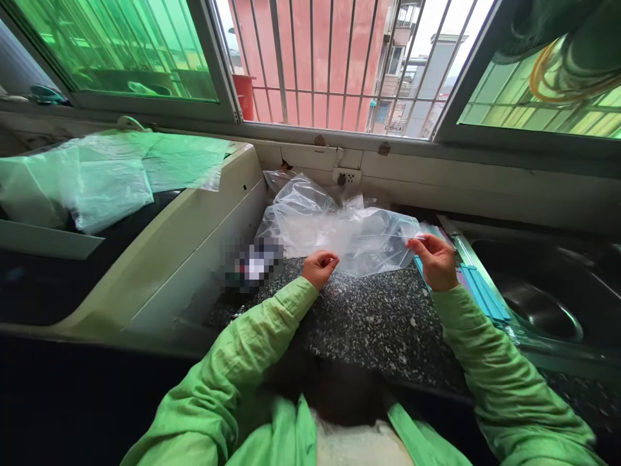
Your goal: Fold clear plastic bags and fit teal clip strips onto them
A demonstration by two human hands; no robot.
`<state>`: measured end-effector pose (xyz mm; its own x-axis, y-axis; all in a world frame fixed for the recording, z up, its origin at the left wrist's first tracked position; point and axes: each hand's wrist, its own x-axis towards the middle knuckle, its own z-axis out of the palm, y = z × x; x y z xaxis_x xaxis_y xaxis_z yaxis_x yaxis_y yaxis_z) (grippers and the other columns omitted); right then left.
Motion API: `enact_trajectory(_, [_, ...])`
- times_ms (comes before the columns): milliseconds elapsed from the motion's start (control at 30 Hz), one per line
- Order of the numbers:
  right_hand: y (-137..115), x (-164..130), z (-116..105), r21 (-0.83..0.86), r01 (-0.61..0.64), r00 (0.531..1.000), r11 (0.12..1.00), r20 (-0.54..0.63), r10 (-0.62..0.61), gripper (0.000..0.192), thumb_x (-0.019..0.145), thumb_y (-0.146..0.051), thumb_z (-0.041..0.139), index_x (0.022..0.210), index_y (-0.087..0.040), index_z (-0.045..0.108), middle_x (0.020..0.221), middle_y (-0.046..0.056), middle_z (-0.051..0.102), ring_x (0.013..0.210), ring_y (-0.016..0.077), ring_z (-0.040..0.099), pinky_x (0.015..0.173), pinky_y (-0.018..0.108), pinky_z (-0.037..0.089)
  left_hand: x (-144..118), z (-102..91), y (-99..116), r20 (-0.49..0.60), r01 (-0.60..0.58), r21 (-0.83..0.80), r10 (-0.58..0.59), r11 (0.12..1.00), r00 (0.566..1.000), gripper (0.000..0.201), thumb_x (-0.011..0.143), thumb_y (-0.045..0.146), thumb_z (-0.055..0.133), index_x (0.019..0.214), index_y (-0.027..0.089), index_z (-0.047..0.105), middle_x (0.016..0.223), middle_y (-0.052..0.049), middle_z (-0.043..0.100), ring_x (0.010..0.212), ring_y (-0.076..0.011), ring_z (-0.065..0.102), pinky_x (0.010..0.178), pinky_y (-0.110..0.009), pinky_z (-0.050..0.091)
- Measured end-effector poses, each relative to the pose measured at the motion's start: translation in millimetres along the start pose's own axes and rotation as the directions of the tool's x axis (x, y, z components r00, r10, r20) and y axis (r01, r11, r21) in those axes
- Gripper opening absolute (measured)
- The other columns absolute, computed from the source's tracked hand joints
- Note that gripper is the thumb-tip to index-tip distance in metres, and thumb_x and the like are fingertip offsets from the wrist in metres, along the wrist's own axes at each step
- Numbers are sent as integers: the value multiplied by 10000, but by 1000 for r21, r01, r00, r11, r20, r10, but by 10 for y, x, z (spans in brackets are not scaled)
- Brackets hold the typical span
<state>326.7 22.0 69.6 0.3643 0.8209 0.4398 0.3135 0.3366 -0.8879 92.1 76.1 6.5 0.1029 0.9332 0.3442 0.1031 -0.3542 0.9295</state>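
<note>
A clear plastic bag (373, 243) is stretched between my two hands above the dark speckled counter. My left hand (320, 268) is closed in a pinch at the bag's near left edge. At its right end, my right hand (434, 259) pinches the plastic between thumb and fingers. Behind the bag, more crumpled clear plastic (301, 197) is heaped against the wall. Where one sheet of plastic ends and the other begins is hard to make out.
Flat turquoise strips (482, 294) lie beside a metal sink (548, 310) on the right. To the left, clear plastic sheets (111, 175) drape over a beige-sided unit (194, 239). A wall socket (347, 176) sits below the barred window. One blurred-out patch (255, 262) covers something on the counter.
</note>
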Motion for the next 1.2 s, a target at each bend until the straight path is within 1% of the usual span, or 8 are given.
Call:
enact_trajectory(133, [55,-139,-8,53,-27,999,998,-27,29,323,587,-508,679,680,-211,592,655,-13,641,638,141,598,656,310,488,10,-43,-51,28,-72,147,68,987,997,87,653,252,592,610,192,638,535,41,421,495,-70,367,526,-204,340])
enact_trajectory(267, [76,-244,-18,51,-36,998,998,-51,38,260,599,-453,682,678,-213,618,653,-8,646,618,139,588,625,303,488,37,-72,-59,35,-108,218,103,970,994,103,681,241,581,621,188,646,555,37,416,502,-72,380,534,-202,338])
enact_trajectory(567, [122,-333,4,13,-11,1000,1000,-24,11,159,645,-388,655,678,-234,638,677,0,635,618,138,550,592,291,454,46,-143,-68,84,-104,323,81,941,993,91,684,230,588,669,180,663,551,35,445,516,-73,396,551,-198,350])
enact_trajectory(700, [82,-324,0,56,-12,999,998,-43,15,169,638,-391,665,660,-225,641,651,-5,624,556,114,498,532,267,407,39,-162,-63,116,-155,282,126,947,985,84,673,237,610,650,167,652,540,38,443,489,-63,384,520,-194,351])
enact_trajectory(833, [42,-301,-20,122,-29,997,992,-64,37,180,619,-389,684,648,-216,643,628,-17,613,502,91,448,498,256,374,40,-198,-17,137,-273,128,255,954,957,204,680,348,631,636,149,634,521,42,422,458,-56,366,464,-192,335])
enact_trajectory(900, [27,-292,-31,133,-57,996,989,-59,65,179,611,-387,691,638,-215,645,617,-17,612,507,91,454,500,255,377,40,-221,23,109,-309,66,301,949,947,252,681,393,637,658,142,636,523,40,425,453,-53,365,449,-191,330])
enact_trajectory(1067, [9,-296,-41,141,-117,991,983,-42,123,171,589,-375,711,623,-218,651,604,-17,619,525,95,479,500,249,385,35,-272,111,-52,-356,-21,355,934,933,300,700,426,627,760,133,636,558,30,447,462,-48,371,428,-181,321])
enact_trajectory(1200, [-6,-303,-35,189,-163,984,968,-33,172,188,564,-378,726,615,-213,651,596,-22,620,512,80,476,492,233,381,29,-312,165,-52,-454,50,457,889,888,250,704,369,646,805,141,630,552,45,428,462,-39,361,435,-169,322])
